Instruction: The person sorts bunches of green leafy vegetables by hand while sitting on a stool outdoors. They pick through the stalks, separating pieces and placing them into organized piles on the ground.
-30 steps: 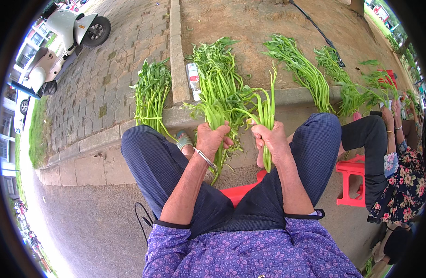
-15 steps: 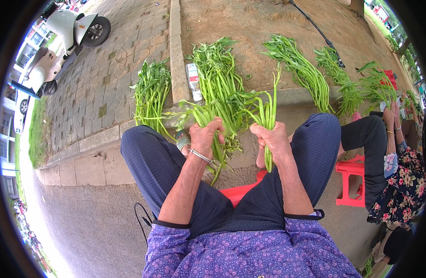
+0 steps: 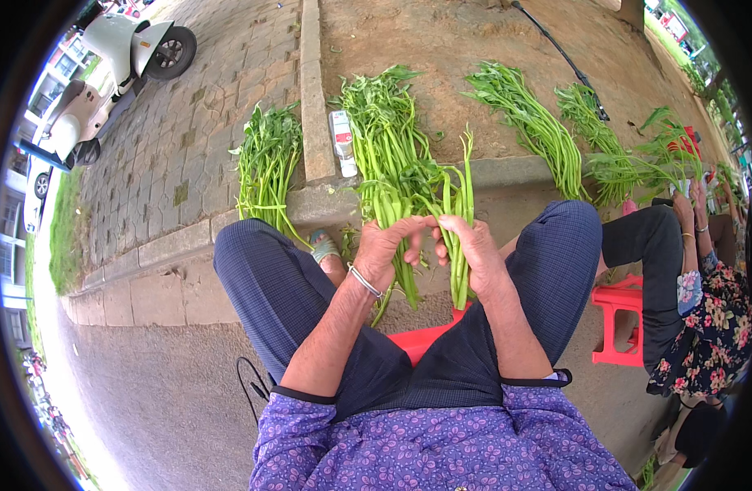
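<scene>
Paving blocks [image 3: 228, 123] on the left, bare reddish soil [image 3: 441, 45] on the right, a white scooter [image 3: 98, 106] parked at the upper left, and a concrete kerb [image 3: 515, 170] running across the front! On the near side sits the person on a red stool [image 3: 417, 344], both hands up between the knees [image 3: 568, 225]. The left hand [image 3: 384, 245] is closed around a bunch of green stems [image 3: 384, 203]; the right hand [image 3: 474, 245] wraps a slimmer bunch [image 3: 459, 196], tips pointing up, and the hands are touching or very nearly so, too close to call! Just beyond, a big leafy heap [image 3: 384, 123] spreads over soil and kerb, a clear bottle [image 3: 343, 146] just beside it, with another leafy pile [image 3: 269, 159] on the left and a long bundle [image 3: 531, 123] on the right. Far right, a co-worker [image 3: 715, 319] in a floral top has hands near more greens [image 3: 662, 155]
</scene>
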### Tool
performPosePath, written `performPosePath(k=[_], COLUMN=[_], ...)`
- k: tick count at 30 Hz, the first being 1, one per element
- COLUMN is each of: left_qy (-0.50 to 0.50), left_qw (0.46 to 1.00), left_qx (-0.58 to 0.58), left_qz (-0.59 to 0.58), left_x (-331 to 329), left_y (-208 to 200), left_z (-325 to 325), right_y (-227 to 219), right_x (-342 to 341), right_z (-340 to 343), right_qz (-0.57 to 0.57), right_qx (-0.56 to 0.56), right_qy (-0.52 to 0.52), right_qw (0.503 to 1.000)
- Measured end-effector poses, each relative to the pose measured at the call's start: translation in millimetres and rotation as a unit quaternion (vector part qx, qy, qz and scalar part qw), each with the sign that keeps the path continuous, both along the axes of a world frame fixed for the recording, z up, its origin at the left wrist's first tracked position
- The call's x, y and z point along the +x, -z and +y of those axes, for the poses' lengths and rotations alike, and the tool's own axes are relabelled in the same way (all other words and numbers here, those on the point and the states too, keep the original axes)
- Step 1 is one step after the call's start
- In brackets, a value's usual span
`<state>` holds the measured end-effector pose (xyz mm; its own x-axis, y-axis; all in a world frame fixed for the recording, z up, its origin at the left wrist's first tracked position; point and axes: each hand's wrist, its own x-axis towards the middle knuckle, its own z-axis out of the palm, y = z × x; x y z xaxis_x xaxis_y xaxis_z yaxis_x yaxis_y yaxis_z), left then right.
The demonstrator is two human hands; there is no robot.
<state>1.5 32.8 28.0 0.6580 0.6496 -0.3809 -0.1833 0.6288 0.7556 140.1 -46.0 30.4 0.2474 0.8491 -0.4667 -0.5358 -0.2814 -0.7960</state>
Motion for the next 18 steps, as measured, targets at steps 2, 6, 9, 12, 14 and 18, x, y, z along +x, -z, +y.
performPosePath(k=[2, 6, 9, 12, 14, 18], left_qy=[0.000, -0.001, 0.004, -0.017, -0.016, -0.016], left_qw=[1.000, 1.000, 0.999, 0.997, 0.996, 0.996], left_qx=[0.001, 0.007, 0.025, 0.031, 0.040, 0.037], left_qz=[0.007, 0.009, 0.033, 0.064, 0.078, 0.080], left_x=[1.6, 4.1, 6.4, 7.6, 7.8, 5.4], left_y=[0.0, 6.0, 3.5, 7.2, 9.5, 6.4], left_z=[-1.6, -7.1, -9.2, -9.8, -10.2, -7.1], right_y=[5.2, 15.5, 17.8, 11.7, 11.4, 16.1], right_x=[-2.1, -3.5, -6.9, -9.2, -9.0, -4.7], right_z=[-0.4, 1.3, 2.2, 0.7, 0.2, 2.7], right_qz=[0.001, 0.059, 0.073, 0.083, 0.066, 0.071], right_qx=[0.018, 0.053, 0.040, 0.045, 0.043, 0.027], right_qy=[0.000, 0.007, 0.031, 0.020, 0.025, 0.019], right_qw=[1.000, 0.997, 0.996, 0.995, 0.997, 0.997])
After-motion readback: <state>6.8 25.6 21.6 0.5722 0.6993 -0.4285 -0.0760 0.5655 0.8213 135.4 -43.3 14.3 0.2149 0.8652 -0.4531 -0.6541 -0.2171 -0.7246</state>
